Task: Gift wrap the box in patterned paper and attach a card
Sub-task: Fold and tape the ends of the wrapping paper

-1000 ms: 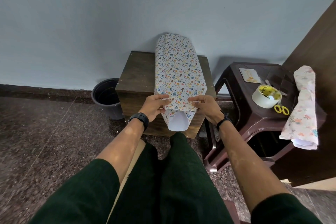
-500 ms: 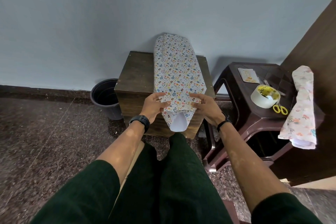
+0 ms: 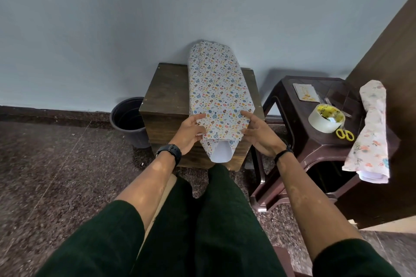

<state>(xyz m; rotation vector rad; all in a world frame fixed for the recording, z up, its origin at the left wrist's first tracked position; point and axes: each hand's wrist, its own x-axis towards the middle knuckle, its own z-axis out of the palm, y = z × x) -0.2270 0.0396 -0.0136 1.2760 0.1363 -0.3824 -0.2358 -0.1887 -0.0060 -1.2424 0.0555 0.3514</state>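
the paper-wrapped box is laid on the wooden table, its long axis running from the wall toward the person. its near end, overhanging the table's front edge, is flanked by the left hand and right hand, fingers extended and seemingly pressed against the paper's sides.

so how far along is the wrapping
Done: patterned paper wraps round the box. In hand: left hand and right hand press in the near end's sides, its white flap unfolded. Left: tape it and attach the card, both on the stool.
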